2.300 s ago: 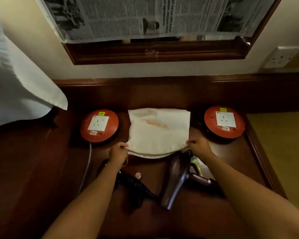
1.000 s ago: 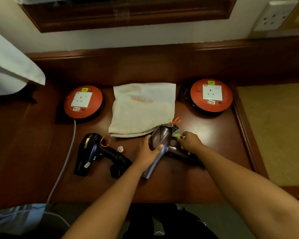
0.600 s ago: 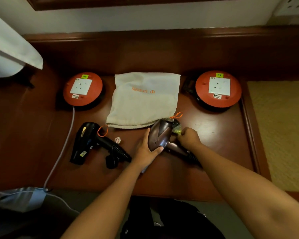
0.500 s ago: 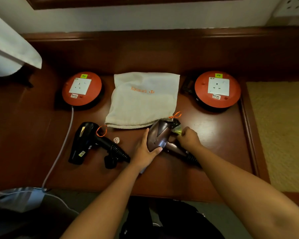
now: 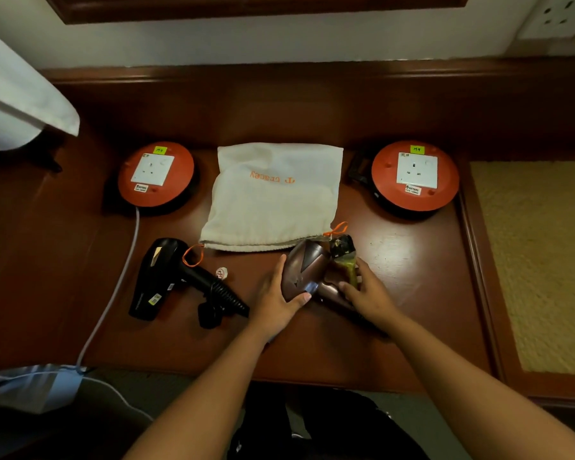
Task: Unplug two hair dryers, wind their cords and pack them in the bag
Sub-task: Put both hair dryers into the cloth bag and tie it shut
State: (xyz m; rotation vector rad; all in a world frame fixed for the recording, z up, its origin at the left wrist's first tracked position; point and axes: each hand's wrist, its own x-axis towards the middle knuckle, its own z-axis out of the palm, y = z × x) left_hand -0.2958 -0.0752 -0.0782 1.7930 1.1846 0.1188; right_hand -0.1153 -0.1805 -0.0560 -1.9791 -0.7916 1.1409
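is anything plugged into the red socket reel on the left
No. The left red reel shows a bare white socket face with no plug in it; only its own grey cable runs off toward the desk's front edge.

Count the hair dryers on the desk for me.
2. The black dryer lies left of the hands, below the bag's left corner. The bronze dryer sits at the bag's right corner, held by both hands.

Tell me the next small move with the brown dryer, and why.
Probably slide the brown hair dryer nose-first into the bag: the left hand and right hand grip it, its nose lies at the bag's mouth, and its plug is free.
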